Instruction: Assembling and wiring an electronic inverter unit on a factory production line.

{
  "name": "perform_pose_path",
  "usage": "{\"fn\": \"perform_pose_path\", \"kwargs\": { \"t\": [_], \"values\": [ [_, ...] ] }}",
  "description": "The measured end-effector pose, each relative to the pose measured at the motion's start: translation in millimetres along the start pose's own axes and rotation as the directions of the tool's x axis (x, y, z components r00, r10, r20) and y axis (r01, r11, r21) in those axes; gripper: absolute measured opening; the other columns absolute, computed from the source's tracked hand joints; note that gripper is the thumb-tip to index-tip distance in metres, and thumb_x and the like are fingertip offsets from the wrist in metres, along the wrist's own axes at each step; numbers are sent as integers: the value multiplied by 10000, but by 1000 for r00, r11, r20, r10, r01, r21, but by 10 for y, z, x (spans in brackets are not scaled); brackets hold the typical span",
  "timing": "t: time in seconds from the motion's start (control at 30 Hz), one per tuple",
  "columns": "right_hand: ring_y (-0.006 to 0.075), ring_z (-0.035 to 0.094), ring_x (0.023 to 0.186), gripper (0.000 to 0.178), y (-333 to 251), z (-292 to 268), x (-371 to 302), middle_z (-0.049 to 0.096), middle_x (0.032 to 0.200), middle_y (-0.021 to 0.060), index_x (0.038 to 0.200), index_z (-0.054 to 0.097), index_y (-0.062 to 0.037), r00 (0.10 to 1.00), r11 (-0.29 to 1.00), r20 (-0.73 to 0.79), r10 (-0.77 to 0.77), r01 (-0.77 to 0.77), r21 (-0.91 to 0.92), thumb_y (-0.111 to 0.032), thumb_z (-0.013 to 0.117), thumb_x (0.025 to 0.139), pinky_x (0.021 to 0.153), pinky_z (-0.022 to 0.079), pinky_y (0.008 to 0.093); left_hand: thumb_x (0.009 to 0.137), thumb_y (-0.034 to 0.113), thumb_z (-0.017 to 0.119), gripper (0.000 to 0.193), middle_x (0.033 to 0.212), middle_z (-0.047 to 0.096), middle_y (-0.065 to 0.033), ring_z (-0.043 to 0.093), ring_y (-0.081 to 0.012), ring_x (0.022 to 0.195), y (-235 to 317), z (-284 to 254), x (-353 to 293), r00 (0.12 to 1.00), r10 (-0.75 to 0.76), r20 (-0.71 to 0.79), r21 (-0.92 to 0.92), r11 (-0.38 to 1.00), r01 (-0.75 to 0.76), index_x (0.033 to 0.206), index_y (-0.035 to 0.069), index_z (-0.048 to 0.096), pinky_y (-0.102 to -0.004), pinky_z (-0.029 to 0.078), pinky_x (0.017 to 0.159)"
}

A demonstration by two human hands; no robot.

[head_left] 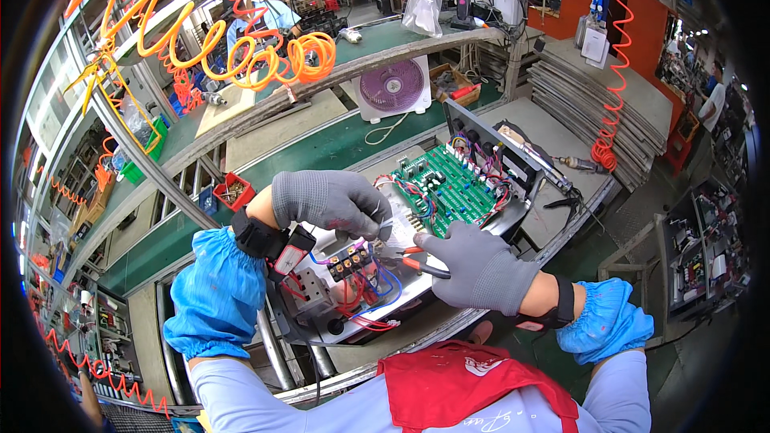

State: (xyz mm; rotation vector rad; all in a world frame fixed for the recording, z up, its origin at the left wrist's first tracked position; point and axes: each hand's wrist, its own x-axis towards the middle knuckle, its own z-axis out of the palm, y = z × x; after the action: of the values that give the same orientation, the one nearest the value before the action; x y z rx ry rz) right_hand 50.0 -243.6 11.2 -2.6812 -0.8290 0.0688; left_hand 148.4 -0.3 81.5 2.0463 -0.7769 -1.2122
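Note:
My left hand (pixel 333 204), in a grey glove, is closed in a pinch above the open metal chassis (pixel 413 289). A thin pale strip (pixel 388 226) shows at its fingertips; its kind is unclear. My right hand (pixel 481 269), gloved too, grips pliers with red and black handles (pixel 429 268), their jaws pointing left at the wires. Just below those jaws and the left hand lies a black terminal block (pixel 350 263) with red, blue and purple wires. A green circuit board (pixel 451 184) fills the far right part of the chassis, with wire bundles along its edges.
The chassis rests on a roller conveyor (pixel 273 353). Beyond stand a purple and white fan (pixel 393 87) and a red parts bin (pixel 234 191). Orange coiled hoses (pixel 305 60) hang overhead. Stacked boards (pixel 593 104) and a power screwdriver (pixel 581 164) lie to the right.

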Motion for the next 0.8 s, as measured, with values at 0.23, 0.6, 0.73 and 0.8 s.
{"fn": "perform_pose_path", "kwargs": {
  "t": [0.23, 0.6, 0.73, 0.8],
  "values": [
    [365, 626, 808, 501, -102, 110, -91, 590, 919, 184, 1273, 576, -193, 998, 998, 48, 38, -40, 48, -199, 611, 773, 704, 512, 456, 916, 98, 582, 147, 788, 618, -18, 576, -89, 723, 86, 303, -293, 985, 32, -168, 93, 996, -16, 1002, -6, 641, -261, 479, 661],
    [88, 513, 622, 538, 729, 668, -850, 540, 745, 1, 1265, 555, 15, 961, 674, 92, 261, -250, 696, -79, 584, 736, 562, 443, 249, 849, 72, 592, 172, 864, 633, -31, 565, -84, 751, -585, 1870, -2407, 145, -364, -920, -355, 931, 83, 993, 13, 663, -230, 450, 650],
    [42, 444, 554, 556, 656, 830, -1023, 509, 717, -10, 1272, 536, 29, 885, 407, 266, 382, -420, 811, -71, 575, 727, 476, 362, 208, 819, 125, 639, 191, 805, 641, -65, 599, -137, 739, -2057, 2532, -2844, 15, -775, -632, -727, 600, 334, 968, 6, 652, -276, 486, 652],
    [36, 432, 540, 560, 658, 900, -1106, 503, 709, -12, 1278, 529, 33, 881, 408, 293, 372, -439, 801, -74, 575, 730, 461, 350, 206, 793, 167, 654, 243, 854, 677, -148, 654, -279, 766, -2690, 2843, -2936, -187, -809, -557, -736, 377, 562, 974, 5, 653, -362, 523, 699]
  ]
}}
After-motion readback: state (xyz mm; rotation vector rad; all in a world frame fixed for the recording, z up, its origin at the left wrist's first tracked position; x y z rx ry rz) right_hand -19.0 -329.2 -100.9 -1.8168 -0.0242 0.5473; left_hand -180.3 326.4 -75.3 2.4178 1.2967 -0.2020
